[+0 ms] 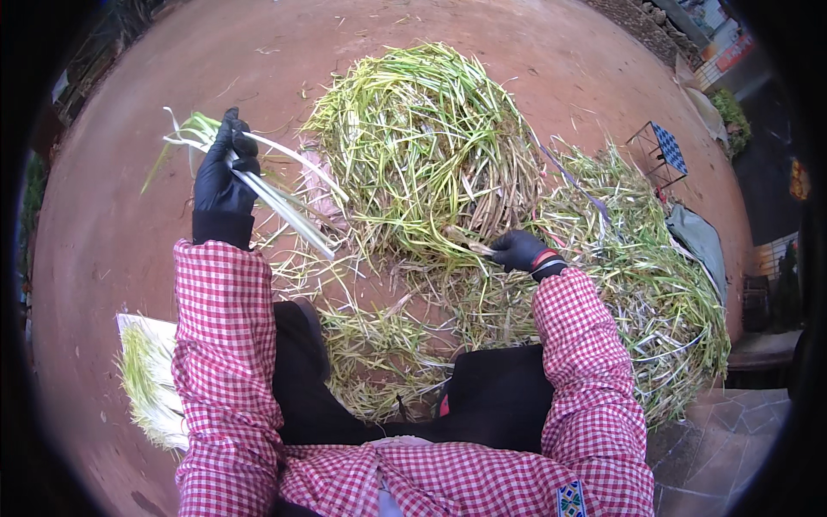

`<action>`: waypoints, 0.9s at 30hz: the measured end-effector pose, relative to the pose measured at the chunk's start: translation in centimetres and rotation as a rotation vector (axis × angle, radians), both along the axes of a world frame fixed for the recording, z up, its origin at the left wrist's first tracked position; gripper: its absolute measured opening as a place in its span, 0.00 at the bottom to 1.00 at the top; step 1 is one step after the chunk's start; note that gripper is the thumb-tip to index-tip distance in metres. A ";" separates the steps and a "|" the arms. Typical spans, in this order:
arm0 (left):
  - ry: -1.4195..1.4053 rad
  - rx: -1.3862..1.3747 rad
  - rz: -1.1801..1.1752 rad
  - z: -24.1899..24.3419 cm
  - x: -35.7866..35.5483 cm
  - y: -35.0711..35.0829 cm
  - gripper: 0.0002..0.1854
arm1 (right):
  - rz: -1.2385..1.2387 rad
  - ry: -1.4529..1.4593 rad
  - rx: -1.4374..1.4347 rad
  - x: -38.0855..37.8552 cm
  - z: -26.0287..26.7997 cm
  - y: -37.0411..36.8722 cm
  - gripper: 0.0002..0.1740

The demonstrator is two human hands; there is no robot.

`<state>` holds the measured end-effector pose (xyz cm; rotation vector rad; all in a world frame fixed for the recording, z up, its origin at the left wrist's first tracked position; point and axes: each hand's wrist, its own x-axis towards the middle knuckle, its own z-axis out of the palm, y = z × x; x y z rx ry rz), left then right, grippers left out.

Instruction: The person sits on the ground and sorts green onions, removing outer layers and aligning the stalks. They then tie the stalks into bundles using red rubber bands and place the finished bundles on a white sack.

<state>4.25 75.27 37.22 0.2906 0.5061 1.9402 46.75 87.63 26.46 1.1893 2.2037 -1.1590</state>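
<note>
My left hand, in a black glove, is raised at the left and closed around a few white leafy stalks. Their thick white ends point down to the right, and thin green leaf tips stick out on the far side. Lower and to the right, my right hand, also gloved in black, grips a pale stalk with a brownish sheath. This hand is at the near edge of a large heap of green and yellow leafy stalks, whose brownish ends face me.
Loose trimmings litter the ground between my legs. A second mound of leaves and scraps spreads at the right, beside a grey-green cloth and a small blue-checked folding stool. Sorted white-stemmed bunches lie by my left sleeve.
</note>
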 end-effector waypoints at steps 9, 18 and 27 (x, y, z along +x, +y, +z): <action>0.054 -0.130 -0.072 -2.2 6.5 2.3 0.14 | -0.032 0.400 1.055 -6.7 -6.7 5.1 0.39; -0.213 -0.096 -0.115 -1.9 4.7 3.3 0.14 | 0.792 -0.070 -0.408 -7.5 -14.4 -4.0 0.17; -0.219 -0.191 -0.197 -2.2 7.7 4.5 0.18 | -0.719 0.102 0.834 -3.6 -6.5 11.8 0.14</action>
